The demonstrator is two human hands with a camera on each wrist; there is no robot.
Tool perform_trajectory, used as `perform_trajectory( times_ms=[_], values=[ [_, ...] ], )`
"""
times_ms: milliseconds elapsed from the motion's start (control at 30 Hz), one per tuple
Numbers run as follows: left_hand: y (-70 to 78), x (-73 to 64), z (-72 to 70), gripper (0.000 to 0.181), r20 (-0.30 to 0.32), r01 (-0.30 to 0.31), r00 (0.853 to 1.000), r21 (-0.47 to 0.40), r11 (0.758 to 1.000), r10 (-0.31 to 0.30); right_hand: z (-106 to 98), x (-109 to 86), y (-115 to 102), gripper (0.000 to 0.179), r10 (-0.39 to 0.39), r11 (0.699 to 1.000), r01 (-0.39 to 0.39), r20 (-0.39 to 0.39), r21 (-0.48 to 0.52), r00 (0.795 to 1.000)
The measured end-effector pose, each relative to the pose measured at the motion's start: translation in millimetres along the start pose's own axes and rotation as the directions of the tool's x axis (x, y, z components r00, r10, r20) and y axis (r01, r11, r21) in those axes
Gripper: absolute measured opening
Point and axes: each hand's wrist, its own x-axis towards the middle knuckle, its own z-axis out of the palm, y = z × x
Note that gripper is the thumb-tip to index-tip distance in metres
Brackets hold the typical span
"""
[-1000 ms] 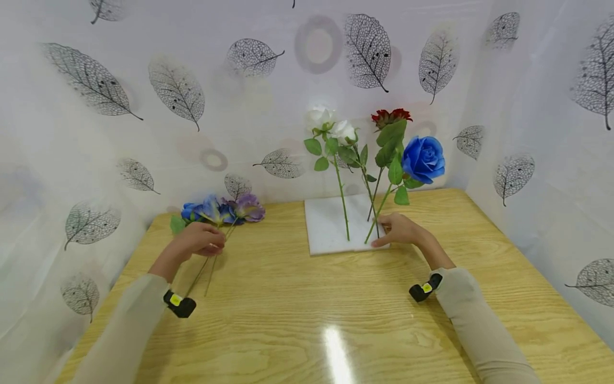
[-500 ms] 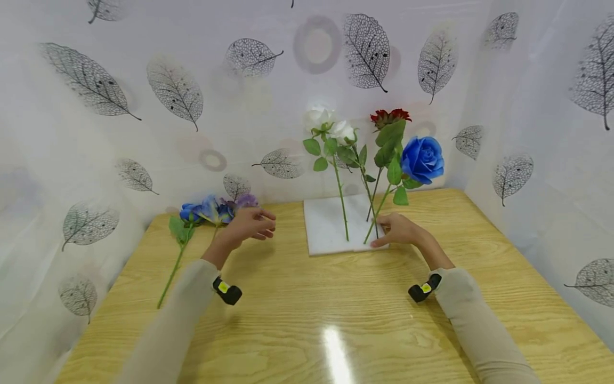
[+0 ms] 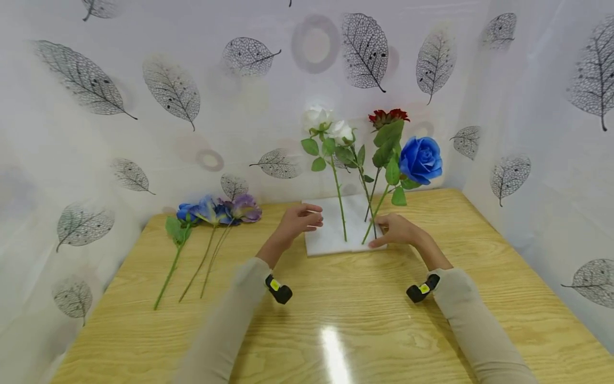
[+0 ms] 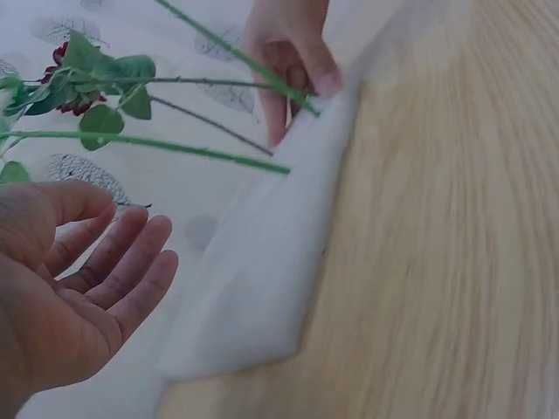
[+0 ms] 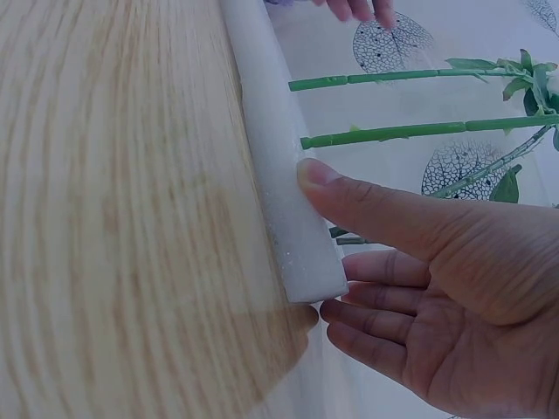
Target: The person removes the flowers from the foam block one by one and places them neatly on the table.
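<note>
My left hand (image 3: pixel 296 224) is raised by the left edge of a white foam board (image 3: pixel 322 237), holding nothing. In the left wrist view its fingers (image 4: pixel 131 271) are spread and slightly bent. My right hand (image 3: pixel 402 230) holds the board's right front corner; the right wrist view shows the thumb (image 5: pixel 321 179) on the board (image 5: pixel 284 175) and the other fingers around its end. Artificial flowers stand in the foam: two white roses (image 3: pixel 317 118), a red flower (image 3: pixel 389 117) and a blue rose (image 3: pixel 421 161) leaning right.
Three loose artificial flowers lie on the left of the wooden table (image 3: pixel 307 304): a blue one (image 3: pixel 187 212), a blue-violet one (image 3: pixel 211 209) and a purple one (image 3: pixel 247 208). A whitish leaf-print curtain (image 3: pixel 216 96) hangs behind and at both sides.
My left hand has moved right, from over the loose flowers to the foam board's left edge, uncovering their stems. My right hand stays at the board's corner.
</note>
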Motion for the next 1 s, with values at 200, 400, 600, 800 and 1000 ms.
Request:
perform_trajectory(
  times_ms=[200,400,600,800,1000],
  values=[
    [-2.9,9.2,32.1,0.036,-0.026,-0.032,0.999,-0.093,0.995,0.030,-0.8,-2.4,-1.1,0.050,-0.007,1.000,0.007,-0.009,-0.002,1.000],
    [-9.2,15.0,51.8,0.032,-0.025,-0.024,1.000,-0.195,0.981,0.019,0.2,-2.6,-1.9,0.041,-0.003,1.000,0.003,-0.015,-0.008,1.000],
    [-20.4,21.2,60.5,0.033,0.005,-0.019,1.000,-0.261,0.965,0.021,2.0,-2.0,-1.6,0.043,0.003,1.000,-0.004,-0.015,-0.006,1.000],
    [-30.8,27.8,64.6,0.032,0.015,-0.038,0.999,-0.272,0.962,0.044,2.7,-2.1,-1.4,0.041,-0.013,1.000,0.013,-0.021,-0.009,1.000],
    [-31.3,27.4,67.5,0.031,0.017,-0.063,0.997,-0.279,0.958,0.071,0.8,-2.5,-3.4,0.043,-0.011,1.000,0.011,-0.022,-0.013,1.000]
  ],
)
